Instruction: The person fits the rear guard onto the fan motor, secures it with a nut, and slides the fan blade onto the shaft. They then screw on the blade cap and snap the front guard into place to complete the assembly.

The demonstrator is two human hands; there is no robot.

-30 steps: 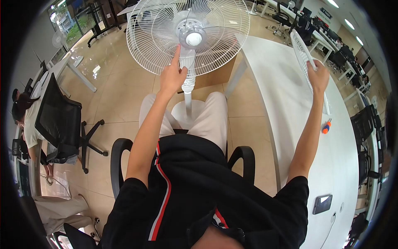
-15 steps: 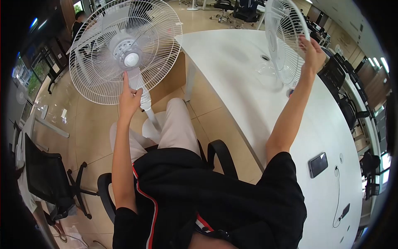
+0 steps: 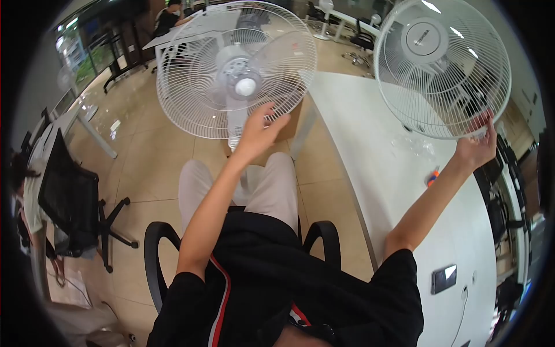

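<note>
A standing fan [image 3: 237, 124] is in front of my knees, its blade and white hub knob [image 3: 245, 87] showing inside the wire rear grille [image 3: 191, 107]. My left hand [image 3: 263, 133] is just below the knob, in front of the grille's lower part, fingers apart and holding nothing. At the right, my right hand [image 3: 477, 151] grips the lower rim of a round white front grille [image 3: 426, 40]. That grille is up off the table, its face with the central badge turned towards me.
The curved white table [image 3: 358, 133] carries clear plastic wrapping [image 3: 413, 146], an orange-and-blue object [image 3: 433, 176], a phone [image 3: 444, 279] and a cable [image 3: 464, 301]. A black office chair [image 3: 69, 191] stands at left. Another person [image 3: 166, 22] sits at the back.
My left hand has moved right and drawn back from the hub with its fingers loosening. The front grille in my right hand has turned from edge-on to face me. The view has shifted.
</note>
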